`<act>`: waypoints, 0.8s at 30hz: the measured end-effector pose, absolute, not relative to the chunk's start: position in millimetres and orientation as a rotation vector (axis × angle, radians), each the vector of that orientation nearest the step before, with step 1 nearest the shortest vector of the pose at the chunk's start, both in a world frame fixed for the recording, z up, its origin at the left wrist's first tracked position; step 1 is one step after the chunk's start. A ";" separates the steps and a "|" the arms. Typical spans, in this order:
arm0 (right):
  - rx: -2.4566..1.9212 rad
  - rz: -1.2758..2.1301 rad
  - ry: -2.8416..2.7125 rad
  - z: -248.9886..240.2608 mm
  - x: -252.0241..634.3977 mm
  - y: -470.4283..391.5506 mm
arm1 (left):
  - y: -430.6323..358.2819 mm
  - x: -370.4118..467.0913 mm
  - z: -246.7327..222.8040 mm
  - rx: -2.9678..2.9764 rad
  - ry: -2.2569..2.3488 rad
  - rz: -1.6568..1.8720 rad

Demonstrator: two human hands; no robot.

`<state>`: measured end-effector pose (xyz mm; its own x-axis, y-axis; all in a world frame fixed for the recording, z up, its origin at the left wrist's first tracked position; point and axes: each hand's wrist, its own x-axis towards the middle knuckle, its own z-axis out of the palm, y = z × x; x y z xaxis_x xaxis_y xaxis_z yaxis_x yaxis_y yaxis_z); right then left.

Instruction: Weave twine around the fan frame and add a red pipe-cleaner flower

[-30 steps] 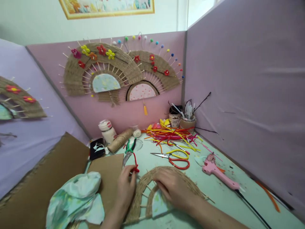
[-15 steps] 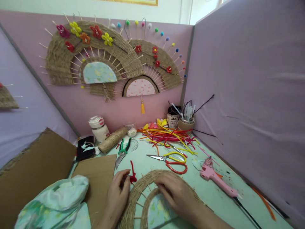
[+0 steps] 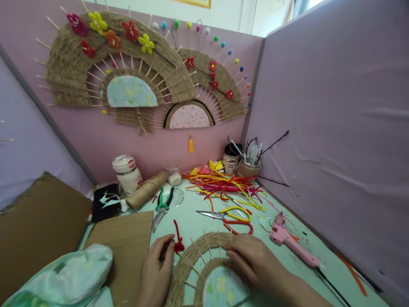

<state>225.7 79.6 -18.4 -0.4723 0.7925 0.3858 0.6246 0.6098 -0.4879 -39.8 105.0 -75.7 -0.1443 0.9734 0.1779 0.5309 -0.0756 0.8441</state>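
Note:
A woven twine fan [image 3: 188, 270] with thin sticks and a floral half-round centre lies at the table's near edge. My right hand [image 3: 255, 260] rests over its upper right part, fingers bent together on the woven band; anything beneath the fingertips is hidden. Left of the fan is my left hand [image 3: 158, 266], its fingers curled. Beside those fingertips stands a small red fuzzy flower [image 3: 179, 245] with an upright stem; I cannot make out whether the hand grips it.
Scissors [image 3: 223, 215], green-handled pruners [image 3: 162, 207] and colourful pipe cleaners [image 3: 223, 183] lie behind the fan. A pink glue gun [image 3: 294, 245] is at right. Cardboard [image 3: 128, 238] and crumpled cloth [image 3: 73, 273] lie left. Finished fans [image 3: 67, 64] hang on the partition.
My right hand and the fan appear farther right in view. The head view has shifted slightly. My left hand stays beside the red flower.

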 end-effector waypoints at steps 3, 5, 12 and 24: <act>-1.212 0.372 -2.330 1.9 237.7 89.3 | 104.6 -39.1 -74.7 1.622 1.687 1.138; -1.238 0.378 -2.389 16.0 241.3 103.6 | 104.3 -38.5 -73.7 1.617 1.680 1.139; -1.251 0.232 -2.580 22.0 207.0 197.3 | 102.2 -36.5 -72.0 1.588 1.632 1.196; -1.583 0.176 -2.630 -28.1 160.1 275.6 | 99.8 -33.6 -70.7 1.549 1.582 1.179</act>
